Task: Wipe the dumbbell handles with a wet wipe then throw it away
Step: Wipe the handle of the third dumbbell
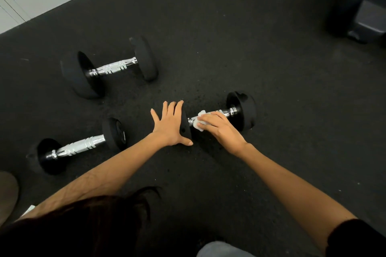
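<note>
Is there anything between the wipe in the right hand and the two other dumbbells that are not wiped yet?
Yes. The left hand and its forearm lie between the wipe and the near dumbbell. The way to the far dumbbell is bare floor.

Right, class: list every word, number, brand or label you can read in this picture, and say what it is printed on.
No text can be read.
near-left dumbbell: faint marks on its inner weight face, too small and blurred to read.
Wet wipe, far dumbbell, dumbbell being wiped and floor: no text visible.
</note>
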`<state>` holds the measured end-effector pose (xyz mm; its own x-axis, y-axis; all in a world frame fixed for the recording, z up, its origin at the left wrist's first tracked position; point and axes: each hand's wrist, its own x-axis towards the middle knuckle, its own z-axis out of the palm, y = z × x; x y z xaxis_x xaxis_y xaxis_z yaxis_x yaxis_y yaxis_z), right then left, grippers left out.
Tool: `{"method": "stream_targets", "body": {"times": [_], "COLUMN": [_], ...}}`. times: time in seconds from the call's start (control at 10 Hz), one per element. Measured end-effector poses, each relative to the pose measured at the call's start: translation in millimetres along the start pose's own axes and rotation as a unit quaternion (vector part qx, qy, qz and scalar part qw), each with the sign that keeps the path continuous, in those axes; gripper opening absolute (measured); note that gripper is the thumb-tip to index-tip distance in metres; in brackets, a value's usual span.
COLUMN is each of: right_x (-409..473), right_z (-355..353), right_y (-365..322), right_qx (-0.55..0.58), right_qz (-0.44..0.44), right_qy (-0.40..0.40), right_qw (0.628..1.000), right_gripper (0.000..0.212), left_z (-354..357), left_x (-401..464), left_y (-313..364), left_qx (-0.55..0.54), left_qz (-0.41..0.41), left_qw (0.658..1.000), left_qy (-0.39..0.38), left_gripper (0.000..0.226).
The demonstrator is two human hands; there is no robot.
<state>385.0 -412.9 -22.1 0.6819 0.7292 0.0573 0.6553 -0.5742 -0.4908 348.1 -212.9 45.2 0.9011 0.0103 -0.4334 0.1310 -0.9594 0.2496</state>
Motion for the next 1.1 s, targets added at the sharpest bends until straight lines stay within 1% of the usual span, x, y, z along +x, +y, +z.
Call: {"method": "stream_targets", "body": {"times": [0.1,0.2,0.3,0.4,0.5,0.6,0.7,0.8,0.9,1.0,1.1], "right_x": [4,8,15,20,20,15,10,12,16,18,20], "right_z": [-10,-10,-10,-12,-16,-15,-15,-13,-13,-9,-11], "right_y": [-8,-10,-9,-10,-11,-3,3,0,-3,-5,-12], "right_qx": [-0.066,-0.062,-0.177,-0.201,-0.218,-0.221,-0.217,-0.216,-0.228,-0.228,-0.215], "right_qz": [-0.061,-0.115,-0.175,-0.195,-0.207,-0.199,-0.19,-0.196,-0.199,-0.212,-0.203], "right_qy": [0.047,0.015,0.006,-0.017,-0.014,0.017,0.038,0.036,0.029,0.021,0.004], "right_qw": [0.995,0.991,0.968,0.96,0.954,0.955,0.957,0.956,0.953,0.95,0.955], "right_gripper": [0.035,0.025,0.045,0.049,0.047,0.046,0.04,0.026,0.032,0.026,0.034], "left_z": [0,0,0,-2,-2,-2,-1,-1,0,1,1], "left_x": [0,0,1,2,2,2,2,3,3,3,3], "left_y": [0,1,1,1,1,0,0,1,0,-1,0], "left_qx": [0.002,0.004,0.004,0.002,0.0,0.004,0.002,0.0,-0.004,-0.007,-0.002], "left_qz": [-0.001,-0.003,-0.006,-0.006,-0.004,-0.004,-0.005,-0.005,-0.004,-0.002,-0.003], "left_qw": [1.0,1.0,1.0,1.0,1.0,1.0,1.0,1.0,1.0,1.0,1.0], "left_qy": [-0.003,-0.002,-0.005,-0.007,-0.009,-0.009,-0.009,-0.008,-0.008,-0.005,-0.005], "left_gripper": [0.13,0.13,0.13,0.13,0.13,0.13,0.131,0.131,0.131,0.132,0.132]}}
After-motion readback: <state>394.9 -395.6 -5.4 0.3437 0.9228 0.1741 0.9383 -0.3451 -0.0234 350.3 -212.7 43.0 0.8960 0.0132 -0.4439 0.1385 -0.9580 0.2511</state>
